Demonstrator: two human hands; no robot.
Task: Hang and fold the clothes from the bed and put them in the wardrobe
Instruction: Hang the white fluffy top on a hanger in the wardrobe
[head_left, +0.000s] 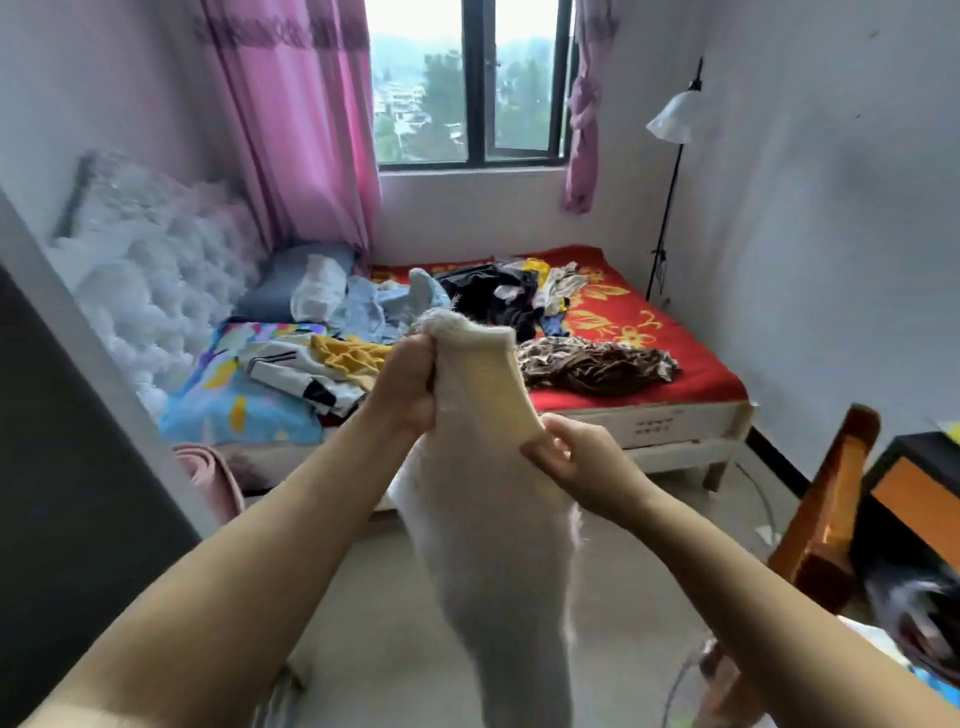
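both forearms reach forward, raised over the floor. white fuzzy garment (498, 545): hangs between them, short of the bed. left hand (410, 384): fingers curled, gripping its bunched top edge. right hand (566, 452): lower, pinching the cream ribbed band. bed (691, 374): red cover, strewn with a clothes pile (498, 296).
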